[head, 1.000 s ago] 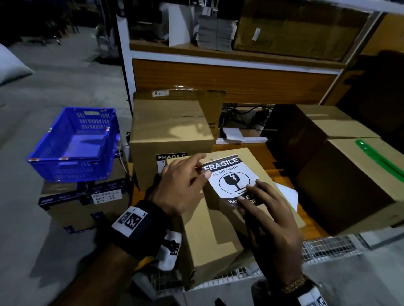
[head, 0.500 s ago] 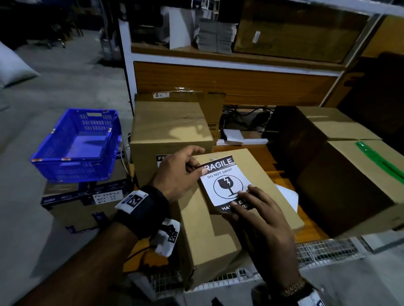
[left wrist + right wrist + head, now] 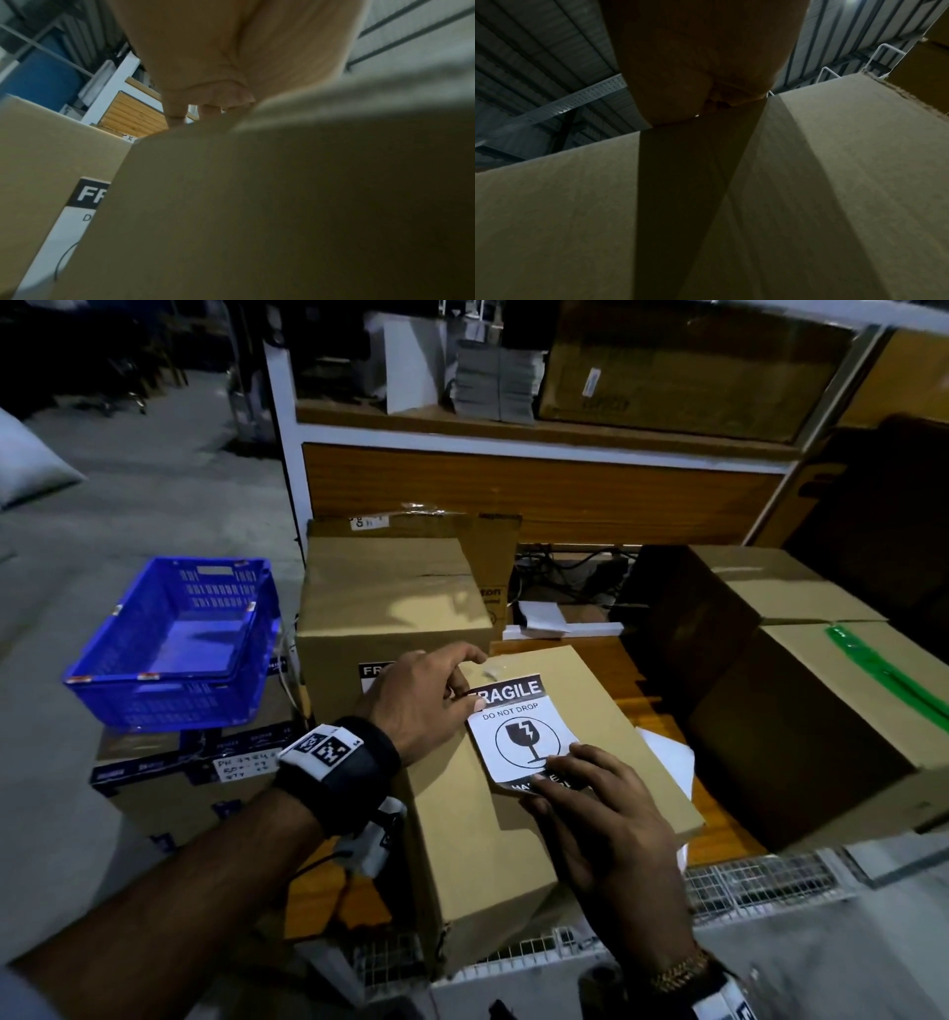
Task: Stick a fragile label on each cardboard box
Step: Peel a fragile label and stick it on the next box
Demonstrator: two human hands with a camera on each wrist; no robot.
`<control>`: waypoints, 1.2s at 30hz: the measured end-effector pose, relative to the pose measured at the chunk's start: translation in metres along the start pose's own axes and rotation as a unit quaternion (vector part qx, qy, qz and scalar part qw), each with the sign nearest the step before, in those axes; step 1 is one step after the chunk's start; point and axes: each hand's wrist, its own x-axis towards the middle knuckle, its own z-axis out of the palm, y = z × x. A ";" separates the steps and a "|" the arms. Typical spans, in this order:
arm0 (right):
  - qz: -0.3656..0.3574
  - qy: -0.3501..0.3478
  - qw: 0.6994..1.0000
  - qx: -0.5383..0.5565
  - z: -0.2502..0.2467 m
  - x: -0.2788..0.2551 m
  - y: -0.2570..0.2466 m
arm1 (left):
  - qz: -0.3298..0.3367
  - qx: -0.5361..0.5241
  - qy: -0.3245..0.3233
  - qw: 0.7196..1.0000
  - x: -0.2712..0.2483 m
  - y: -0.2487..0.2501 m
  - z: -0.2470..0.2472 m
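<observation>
A brown cardboard box (image 3: pixel 462 839) stands tilted in front of me, and a white fragile label (image 3: pixel 521 737) lies on its top face. My left hand (image 3: pixel 462 690) is at the label's upper left corner. Its thumb covers the first letter and its index finger stretches over the box top. The fingertips of my right hand (image 3: pixel 560 773) press on the label's lower edge. The left wrist view shows fingers (image 3: pixel 177 119) reaching down onto the box (image 3: pixel 282 203). The right wrist view shows only the palm (image 3: pixel 706 81) above cardboard (image 3: pixel 808 182).
Behind stands a larger box (image 3: pixel 390 608) with a fragile label (image 3: pixel 372 672) on its front. Two more boxes (image 3: pixel 821 737) crowd the right side. A blue crate (image 3: pixel 174 649) sits on boxes at the left. White sheets (image 3: pixel 667 752) lie on the wooden table.
The label has settled lower and flatter on the box top. My left hand has slid along its upper left corner, and my right fingers stay on its lower edge.
</observation>
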 end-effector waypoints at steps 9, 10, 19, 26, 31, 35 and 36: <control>0.036 0.063 0.992 0.108 -0.001 0.004 0.001 | -0.002 -0.008 0.031 0.999 -0.003 -0.003 0.000; 0.064 0.084 0.984 0.146 -0.003 0.004 0.002 | 0.000 -0.013 0.031 0.999 -0.005 -0.005 0.000; 0.208 0.271 0.886 0.313 -0.061 0.017 0.012 | -0.007 -0.044 0.078 0.996 -0.036 -0.022 -0.004; 0.349 0.168 0.795 0.466 -0.076 0.008 0.053 | -0.188 -0.060 0.051 0.979 -0.060 -0.034 0.008; 0.385 0.064 0.796 0.462 -0.066 0.020 0.056 | -0.288 -0.228 -0.004 0.930 -0.068 -0.024 0.010; 0.392 0.002 0.820 0.416 -0.061 0.038 0.048 | -0.346 -0.291 -0.062 0.890 -0.066 -0.040 0.018; 0.386 -0.014 0.836 0.390 -0.063 0.041 0.047 | -0.339 -0.293 -0.062 0.892 -0.061 -0.064 0.027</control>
